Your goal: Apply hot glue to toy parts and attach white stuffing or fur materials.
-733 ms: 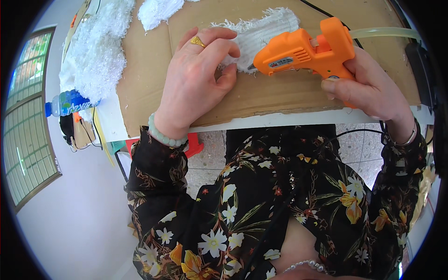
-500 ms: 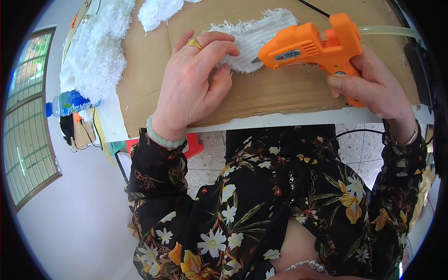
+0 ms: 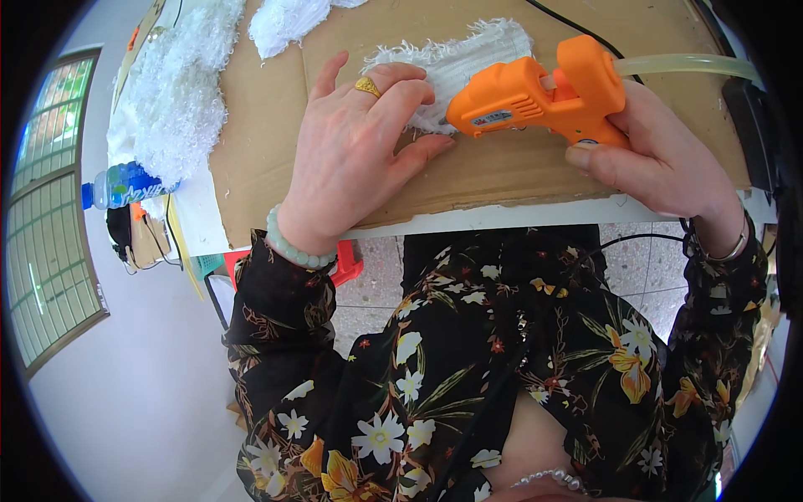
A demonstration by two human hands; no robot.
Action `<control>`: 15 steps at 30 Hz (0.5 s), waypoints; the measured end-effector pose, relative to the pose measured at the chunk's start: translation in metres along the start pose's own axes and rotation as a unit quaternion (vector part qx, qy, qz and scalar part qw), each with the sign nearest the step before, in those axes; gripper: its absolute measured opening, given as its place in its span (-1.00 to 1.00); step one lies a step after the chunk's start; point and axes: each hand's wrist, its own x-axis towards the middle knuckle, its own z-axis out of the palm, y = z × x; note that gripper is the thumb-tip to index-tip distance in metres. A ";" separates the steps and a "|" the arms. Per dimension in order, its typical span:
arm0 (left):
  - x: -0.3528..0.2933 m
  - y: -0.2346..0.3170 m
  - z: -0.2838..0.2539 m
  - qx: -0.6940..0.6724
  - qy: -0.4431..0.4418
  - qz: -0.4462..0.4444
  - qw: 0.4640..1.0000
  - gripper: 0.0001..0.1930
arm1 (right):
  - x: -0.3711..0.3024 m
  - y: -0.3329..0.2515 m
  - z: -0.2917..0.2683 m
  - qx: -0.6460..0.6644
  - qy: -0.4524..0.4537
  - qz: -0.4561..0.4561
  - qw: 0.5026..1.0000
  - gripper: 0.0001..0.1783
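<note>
A piece of white ribbed cloth (image 3: pixel 485 54) with a frayed upper edge lies on a sheet of brown cardboard (image 3: pixel 276 142). Across its left end rests my left hand (image 3: pixel 355 142), fingers bent over it and thumb stretched out apart toward its lower edge. My right hand (image 3: pixel 661 151) is wrapped around the handle of an orange hot glue gun (image 3: pixel 523 96). The gun points left, over the cloth's lower right part, with its front end close to my left thumb; its nozzle tip is hidden. A translucent glue stick (image 3: pixel 682 65) runs out of its back to the right.
White fluffy fabric (image 3: pixel 180 92) heaps up at the left, and another white piece (image 3: pixel 293 21) lies at the far edge. A blue-labelled bottle (image 3: pixel 125 186) lies beside the heap. A black cable (image 3: pixel 569 17) crosses behind the gun. A dark object (image 3: pixel 750 134) stands at the right.
The glue gun has shifted left and turned, so its nozzle is out of sight. My left thumb has stretched out to the right toward the gun's front.
</note>
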 end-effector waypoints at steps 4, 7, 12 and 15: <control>0.000 -0.001 0.002 0.017 -0.002 0.010 1.000 -0.68 | 0.000 -0.012 -0.009 -0.025 -0.067 0.065 0.995 -0.47; 0.000 -0.001 0.003 0.025 -0.003 0.009 1.000 -0.71 | 0.000 -0.016 -0.012 -0.037 -0.087 0.103 0.990 -0.46; -0.001 -0.003 0.004 0.031 0.014 0.015 0.999 -0.74 | -0.004 -0.011 -0.010 0.003 -0.071 0.124 0.990 -0.44; 0.000 -0.002 0.002 0.039 0.013 0.013 0.999 -0.75 | -0.006 -0.007 -0.012 -0.013 -0.057 0.068 0.996 -0.43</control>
